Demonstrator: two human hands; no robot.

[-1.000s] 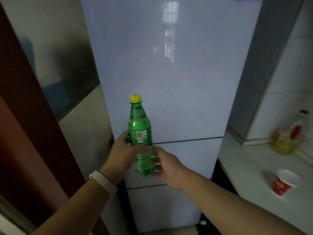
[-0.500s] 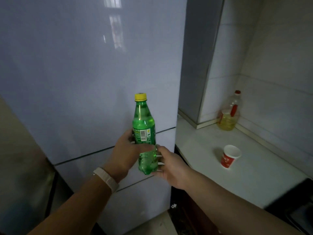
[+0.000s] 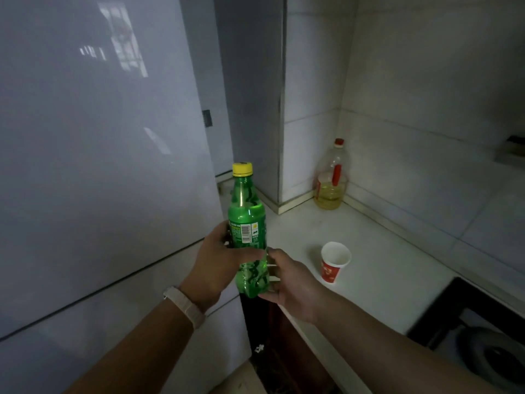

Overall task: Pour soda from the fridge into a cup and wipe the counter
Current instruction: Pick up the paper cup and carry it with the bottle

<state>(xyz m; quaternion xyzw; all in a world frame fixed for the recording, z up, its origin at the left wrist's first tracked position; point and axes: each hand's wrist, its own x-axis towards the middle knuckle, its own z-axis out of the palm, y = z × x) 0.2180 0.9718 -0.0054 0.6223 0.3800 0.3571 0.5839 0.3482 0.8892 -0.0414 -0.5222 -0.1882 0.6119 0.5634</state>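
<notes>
I'm holding the soda bottle (image 3: pixel 247 223) upright in front of me with both hands. My left hand (image 3: pixel 216 265) wraps the label band, and my right hand (image 3: pixel 289 280) curls round the lower part from the other side, steadying the base so nothing sloshes. The yellow cap (image 3: pixel 242 169) is on, above my left hand, so I reckon it has to come off before any pour. The cup (image 3: pixel 333 263) stands open-mouthed on the counter (image 3: pixel 392 285) just right of my right hand, not touching it, and nothing blocks the way across. Farther off beyond the cup, an oil bottle (image 3: pixel 331 180) sits in the tiled corner, well out of the path. The closed fridge (image 3: pixel 99 166) fills the space left of my hands, and the stove (image 3: pixel 483 345) edge lies right of my right forearm.
</notes>
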